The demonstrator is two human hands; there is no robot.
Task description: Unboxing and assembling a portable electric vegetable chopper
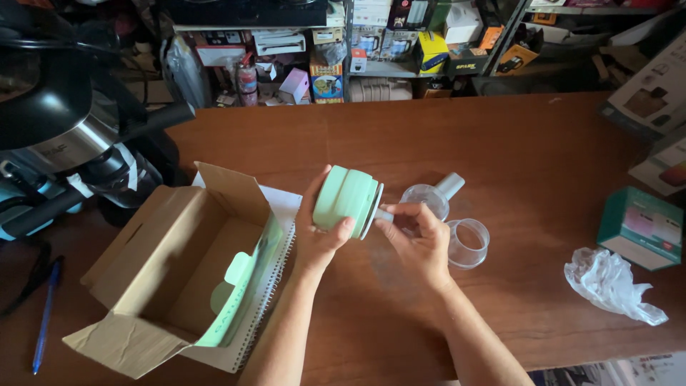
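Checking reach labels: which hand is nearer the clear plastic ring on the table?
Right. The right hand is just left of the clear plastic ring, almost touching; the left hand is farther left, holding the green cylindrical part.

cardboard box (pixel 168 271) left of hands (pixel 371 229), bag (pixel 607 282) right.

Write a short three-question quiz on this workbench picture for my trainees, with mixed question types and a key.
1. True or false: the left hand grips the pale green round part.
2. Which lies nearest the right hand?
A. the clear plastic ring
B. the blue pen
C. the crumpled plastic bag
3. Fill in: the open cardboard box sits on the wooden table to the person's ____.

Key
1. True; thumb and fingers wrap around it.
2. A; the ring lies just beside that hand.
3. left.
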